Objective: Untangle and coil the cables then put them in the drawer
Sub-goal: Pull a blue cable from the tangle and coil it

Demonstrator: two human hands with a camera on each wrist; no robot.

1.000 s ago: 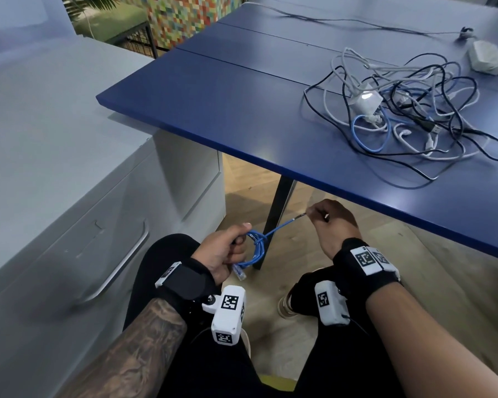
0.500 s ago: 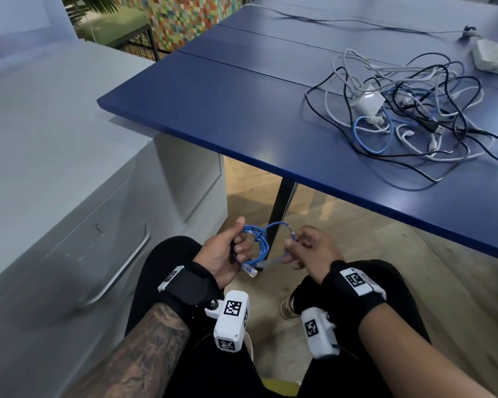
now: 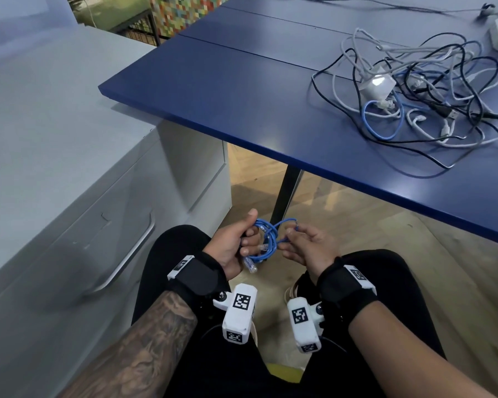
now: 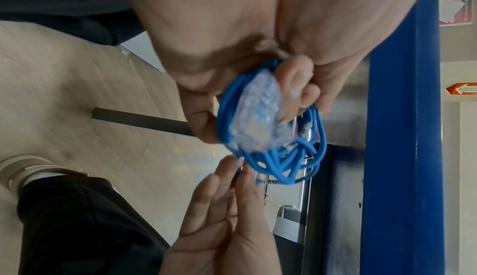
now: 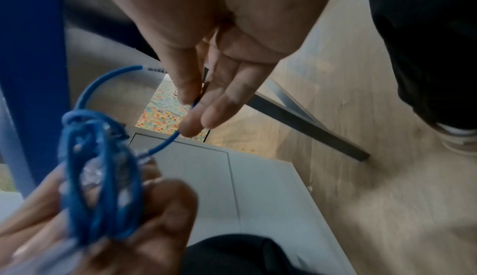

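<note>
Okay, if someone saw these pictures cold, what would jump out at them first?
Probably the small blue cable coil low in the middle of the head view, gripped in the left hand over the person's lap while the right hand pinches its loose end. Next, the tangle of cables, black, white and blue, on the blue table at upper right. The grey drawer unit stands closed on the left.

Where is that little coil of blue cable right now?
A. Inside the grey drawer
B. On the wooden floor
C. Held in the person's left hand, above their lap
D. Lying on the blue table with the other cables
C: the left hand has its fingers curled round the blue cable coil above the lap, while the right hand pinches its loose end; the drawer is shut.
</note>
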